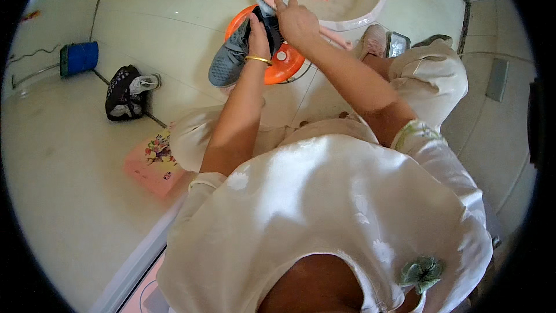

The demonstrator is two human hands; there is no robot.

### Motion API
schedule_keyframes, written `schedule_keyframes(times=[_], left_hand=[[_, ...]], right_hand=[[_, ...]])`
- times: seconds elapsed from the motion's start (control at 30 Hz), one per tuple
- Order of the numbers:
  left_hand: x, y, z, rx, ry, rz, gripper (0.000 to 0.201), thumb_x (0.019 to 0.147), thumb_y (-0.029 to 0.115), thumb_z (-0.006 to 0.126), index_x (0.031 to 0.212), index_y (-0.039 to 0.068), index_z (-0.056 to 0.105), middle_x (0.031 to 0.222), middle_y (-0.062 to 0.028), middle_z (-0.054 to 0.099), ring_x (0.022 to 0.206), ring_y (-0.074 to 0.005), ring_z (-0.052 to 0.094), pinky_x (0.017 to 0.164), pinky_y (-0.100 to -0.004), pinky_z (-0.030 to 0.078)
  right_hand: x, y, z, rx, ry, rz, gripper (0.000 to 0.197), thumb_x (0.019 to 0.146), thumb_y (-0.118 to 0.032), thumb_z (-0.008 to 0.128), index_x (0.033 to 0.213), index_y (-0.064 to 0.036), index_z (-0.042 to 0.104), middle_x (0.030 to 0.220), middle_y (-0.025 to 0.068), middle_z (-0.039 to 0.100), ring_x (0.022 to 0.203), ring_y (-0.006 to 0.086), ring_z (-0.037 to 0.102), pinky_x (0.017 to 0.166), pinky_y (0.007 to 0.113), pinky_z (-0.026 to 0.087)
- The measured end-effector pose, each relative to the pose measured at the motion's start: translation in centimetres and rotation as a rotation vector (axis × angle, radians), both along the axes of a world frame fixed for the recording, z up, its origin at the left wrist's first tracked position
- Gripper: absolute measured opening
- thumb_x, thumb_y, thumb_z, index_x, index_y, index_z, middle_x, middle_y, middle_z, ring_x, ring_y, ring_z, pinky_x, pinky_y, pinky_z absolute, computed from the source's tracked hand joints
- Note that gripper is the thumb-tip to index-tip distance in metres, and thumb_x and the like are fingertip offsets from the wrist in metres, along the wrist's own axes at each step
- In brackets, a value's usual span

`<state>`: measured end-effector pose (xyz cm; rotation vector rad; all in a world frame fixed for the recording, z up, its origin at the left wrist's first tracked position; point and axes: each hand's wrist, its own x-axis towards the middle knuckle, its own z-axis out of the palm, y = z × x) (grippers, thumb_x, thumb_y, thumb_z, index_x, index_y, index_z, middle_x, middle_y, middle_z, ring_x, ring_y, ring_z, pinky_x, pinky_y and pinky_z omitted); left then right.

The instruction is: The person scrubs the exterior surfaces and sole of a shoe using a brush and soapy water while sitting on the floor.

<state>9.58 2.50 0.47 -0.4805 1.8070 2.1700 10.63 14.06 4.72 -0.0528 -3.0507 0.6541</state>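
Note:
A grey mesh sneaker (228, 61) with a dark inside is in my left hand (258, 39), whose fingers reach into its opening. A gold bangle circles that wrist. My right hand (296, 22) is closed around a pink-handled brush (335, 37). The brush's head end lies against the far end of the sneaker; its bristles are mostly hidden. Under the shoe, partly covered by it, stands a round orange plastic piece (288, 68) with a pale round spot, possibly a stool or a lid.
A white basin (379, 8) holding water stands beyond my right hand. By my foot lies a small rectangular dish (398, 44). To the left are a dark shoe with white parts (128, 94), a blue block on a metal rod (79, 59) and a pink printed box (152, 168).

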Motion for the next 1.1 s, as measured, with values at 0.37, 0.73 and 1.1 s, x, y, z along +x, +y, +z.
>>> schedule_keyframes(times=[0.37, 0.73, 1.1], left_hand=[[-0.7, -1.5, -2.8, 0.067, -0.050, 0.088, 0.079, 0.084, 0.061, 0.033, 0.121, -0.008, 0.040, 0.120, -0.0105, 0.048, 0.112, -0.0162, 0.042, 0.096, -0.0261, 0.031], [-0.6, -0.6, -1.5, 0.050, -0.201, 0.010, 0.083, 0.083, 0.066, 0.024, 0.123, -0.005, 0.039, 0.126, -0.0131, 0.043, 0.118, -0.0210, 0.039, 0.100, -0.0282, 0.027], [-0.1, -0.3, 0.1, 0.173, -0.119, -0.051, 0.077, 0.084, 0.064, 0.024, 0.119, -0.002, 0.045, 0.120, -0.0121, 0.050, 0.109, -0.0220, 0.047, 0.098, -0.0292, 0.031]], right_hand=[[5.4, 0.0, -3.2, 0.012, 0.107, 0.085, 0.047, 0.083, -0.020, 0.049, 0.128, -0.0144, 0.037, 0.093, 0.0162, 0.051, 0.077, 0.0313, 0.058, 0.056, 0.040, 0.049], [9.2, 0.7, -3.9, -0.051, -0.063, 0.119, 0.049, 0.082, -0.022, 0.050, 0.128, -0.0139, 0.035, 0.091, 0.0156, 0.050, 0.074, 0.0313, 0.057, 0.059, 0.038, 0.049], [9.0, 1.1, -3.7, -0.012, -0.030, 0.133, 0.056, 0.078, -0.014, 0.050, 0.131, -0.0128, 0.031, 0.097, 0.0158, 0.049, 0.080, 0.0303, 0.057, 0.063, 0.040, 0.050]])
